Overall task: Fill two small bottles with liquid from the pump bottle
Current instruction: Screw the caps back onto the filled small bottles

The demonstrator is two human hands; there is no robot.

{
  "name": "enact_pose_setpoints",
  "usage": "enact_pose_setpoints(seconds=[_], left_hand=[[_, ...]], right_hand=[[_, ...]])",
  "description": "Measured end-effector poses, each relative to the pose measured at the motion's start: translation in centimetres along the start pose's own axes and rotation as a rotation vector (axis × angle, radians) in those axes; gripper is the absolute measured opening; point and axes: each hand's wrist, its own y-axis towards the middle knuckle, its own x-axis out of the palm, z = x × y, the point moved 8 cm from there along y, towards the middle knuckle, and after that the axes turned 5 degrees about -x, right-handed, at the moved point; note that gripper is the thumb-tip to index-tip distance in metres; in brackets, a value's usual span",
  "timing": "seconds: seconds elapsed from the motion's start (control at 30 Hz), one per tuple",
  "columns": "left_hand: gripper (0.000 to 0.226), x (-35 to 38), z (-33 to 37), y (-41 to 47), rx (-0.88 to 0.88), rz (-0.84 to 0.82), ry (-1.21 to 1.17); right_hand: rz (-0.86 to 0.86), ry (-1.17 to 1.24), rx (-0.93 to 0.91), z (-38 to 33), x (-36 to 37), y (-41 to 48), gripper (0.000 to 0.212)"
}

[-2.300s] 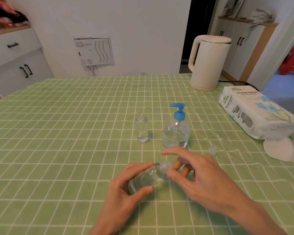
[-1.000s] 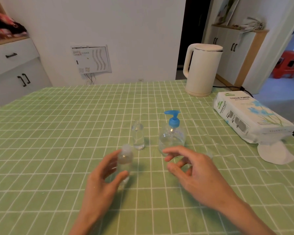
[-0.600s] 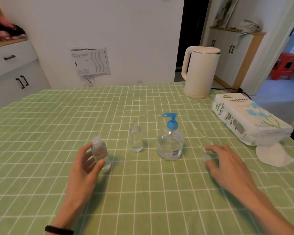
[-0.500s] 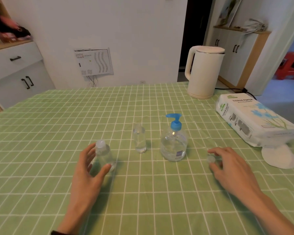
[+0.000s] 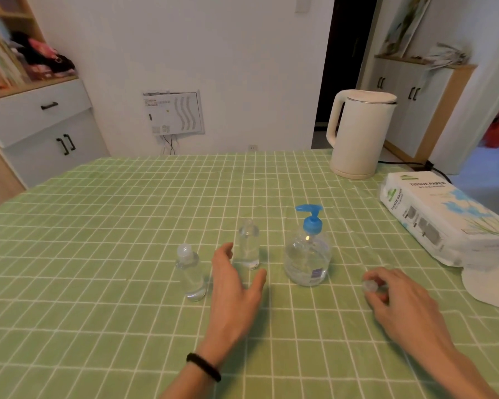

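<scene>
Green tablecloth [image 5: 98, 254]; kettle [image 5: 357, 133] and tissue pack [image 5: 432, 214] beyond pump bottle [image 5: 307, 254].

cap [image 5: 370, 286]: partly under right hand [image 5: 398, 300] | shelf items [image 5: 41, 59]: blurred

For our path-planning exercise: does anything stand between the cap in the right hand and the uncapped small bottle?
Yes. The pump bottle stands straight between the cap, pinched by the right hand, and the uncapped bottle. The cap would likely have to go over or around it.
</scene>
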Motion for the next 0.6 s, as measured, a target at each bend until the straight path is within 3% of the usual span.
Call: enact_pose_setpoints(seconds=[0.37, 0.6], left_hand=[[0.042, 1.4, -0.6, 4.4, 0.022, -0.039, -0.091], [0.038, 0.9, -1.0, 3.3, 0.043, -0.082, -0.16]], right_hand=[[0.047, 0.003, -0.029, 0.4, 0.2, -0.1, 0.009], [0.065, 0.035, -0.043, 0.7, 0.4, -0.4, 0.009]])
